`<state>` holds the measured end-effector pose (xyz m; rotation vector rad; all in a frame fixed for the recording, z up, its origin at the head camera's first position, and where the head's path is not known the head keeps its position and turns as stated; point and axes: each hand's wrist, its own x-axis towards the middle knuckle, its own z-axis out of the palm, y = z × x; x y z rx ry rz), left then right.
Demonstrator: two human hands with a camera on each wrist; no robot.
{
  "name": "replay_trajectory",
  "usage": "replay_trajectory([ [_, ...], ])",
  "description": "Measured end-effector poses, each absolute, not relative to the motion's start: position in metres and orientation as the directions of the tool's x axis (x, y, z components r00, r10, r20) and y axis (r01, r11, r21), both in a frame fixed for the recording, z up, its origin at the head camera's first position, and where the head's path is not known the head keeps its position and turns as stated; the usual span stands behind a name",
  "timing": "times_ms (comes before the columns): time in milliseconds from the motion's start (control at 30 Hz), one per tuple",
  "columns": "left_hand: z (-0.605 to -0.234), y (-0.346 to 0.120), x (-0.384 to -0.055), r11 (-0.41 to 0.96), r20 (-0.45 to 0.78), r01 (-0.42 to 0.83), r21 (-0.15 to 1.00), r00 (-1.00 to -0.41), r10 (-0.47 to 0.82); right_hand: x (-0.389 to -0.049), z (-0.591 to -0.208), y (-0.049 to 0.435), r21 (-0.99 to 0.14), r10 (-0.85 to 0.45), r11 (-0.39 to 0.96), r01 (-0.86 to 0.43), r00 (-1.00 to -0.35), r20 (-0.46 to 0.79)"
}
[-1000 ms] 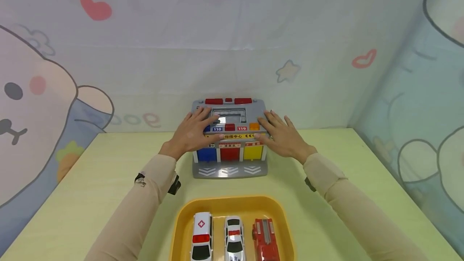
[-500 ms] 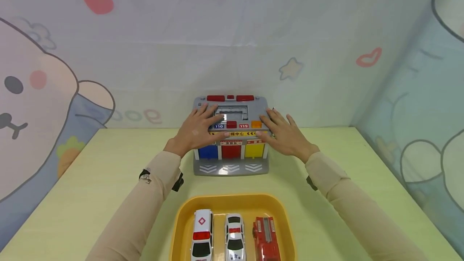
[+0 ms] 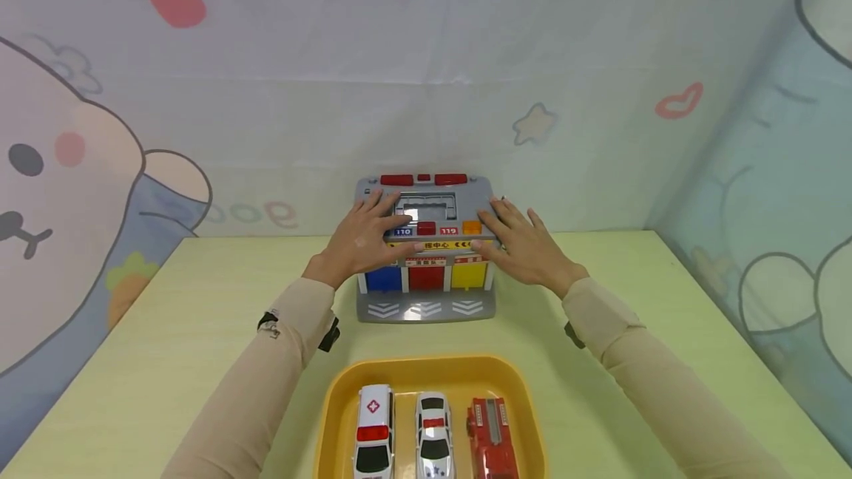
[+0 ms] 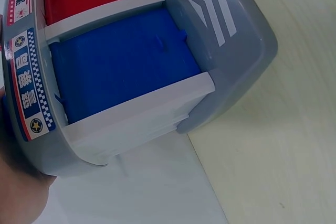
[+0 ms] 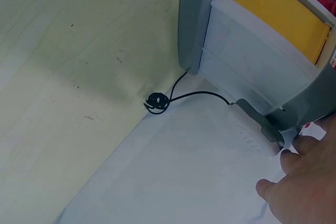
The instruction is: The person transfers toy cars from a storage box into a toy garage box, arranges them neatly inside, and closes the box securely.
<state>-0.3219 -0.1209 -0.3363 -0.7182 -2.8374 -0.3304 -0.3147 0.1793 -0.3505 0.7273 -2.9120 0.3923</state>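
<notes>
A grey toy garage (image 3: 426, 309) with a blue door (image 3: 384, 279), a red door (image 3: 426, 278) and a yellow door (image 3: 469, 276) stands at the table's back edge. My left hand (image 3: 359, 239) rests on the left of its roof, fingers spread, thumb lying across the front edge. On the opposite side, my right hand (image 3: 526, 246) touches the roof's right part with extended fingers. All three doors are down. The left wrist view shows the blue door (image 4: 121, 66) close up. In the right wrist view, my right hand (image 5: 310, 177) is beside the garage's side wall (image 5: 247, 51).
Nearer to me, a yellow tray (image 3: 426, 366) holds a toy ambulance (image 3: 373, 420), a toy police car (image 3: 434, 435) and a red toy fire truck (image 3: 490, 431). A thin black cord (image 5: 157, 100) lies coiled by the garage. A printed cloth (image 3: 426, 58) hangs behind.
My left hand has slid slightly to the right on the garage roof. The right hand keeps its place on the roof, and the head view has shifted a little.
</notes>
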Motion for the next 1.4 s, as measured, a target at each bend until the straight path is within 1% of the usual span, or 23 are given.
replay_trajectory([
  [300, -0.339, -0.119, -0.322, 0.866, 0.220, 0.471, 0.168, -0.874, 0.433, -0.318, -0.352, 0.183, -0.224, -0.467, 0.839, -0.497, -0.867, 0.173],
  [667, -0.338, -0.113, -0.325, 0.862, 0.225, 0.481, 0.162, -0.868, 0.442, -0.322, -0.349, 0.190, -0.224, -0.477, 0.829, -0.512, -0.858, 0.191],
  [1067, -0.343, -0.110, -0.328, 0.863, 0.223, 0.481, 0.157, -0.868, 0.443, -0.333, -0.343, 0.192, -0.270, -0.503, 0.787, -0.555, -0.831, 0.240],
  [1400, -0.344, -0.107, -0.329, 0.863, 0.232, 0.476, 0.169, -0.870, 0.435, -0.335, -0.336, 0.185, -0.279, -0.466, 0.806, -0.522, -0.850, 0.243],
])
